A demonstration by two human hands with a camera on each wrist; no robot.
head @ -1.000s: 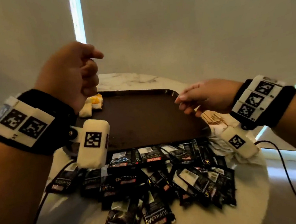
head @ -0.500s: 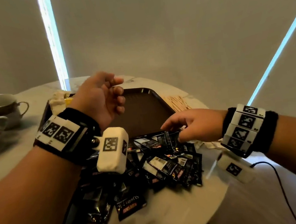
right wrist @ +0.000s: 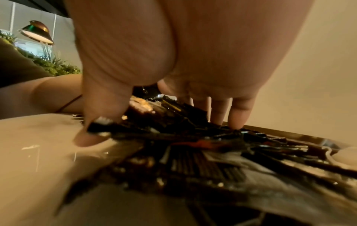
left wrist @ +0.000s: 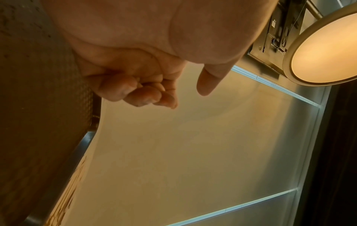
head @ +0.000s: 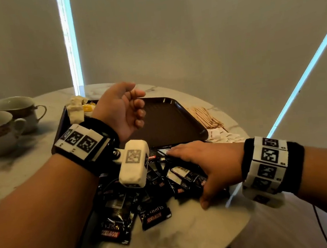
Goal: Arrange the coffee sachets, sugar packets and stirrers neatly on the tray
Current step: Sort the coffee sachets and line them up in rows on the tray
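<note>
A heap of black coffee sachets [head: 154,215] lies on the marble table in front of the dark brown tray [head: 170,121]. My right hand [head: 190,177] lies flat on the heap's right side, fingers straight and spread, thumb tip on the table at the heap's near edge. The right wrist view shows that right hand [right wrist: 160,128] pressing on the sachets [right wrist: 203,160]. My left hand [head: 136,104] hovers over the tray, fingers curled, holding nothing; the left wrist view shows this left hand [left wrist: 179,91] empty too. Wooden stirrers [head: 206,115] and white sugar packets [head: 224,136] lie right of the tray.
Beige packets [head: 75,111] sit in the tray's far left corner. Two teacups [head: 0,131] stand at the table's left. The round table's edge [head: 239,223] curves close to my right wrist. A cable hangs below the right arm.
My right hand went from the tray's right edge down onto the sachet heap and flattened. My left hand came lower and turned palm inward, its fist loosening. The head view swung right.
</note>
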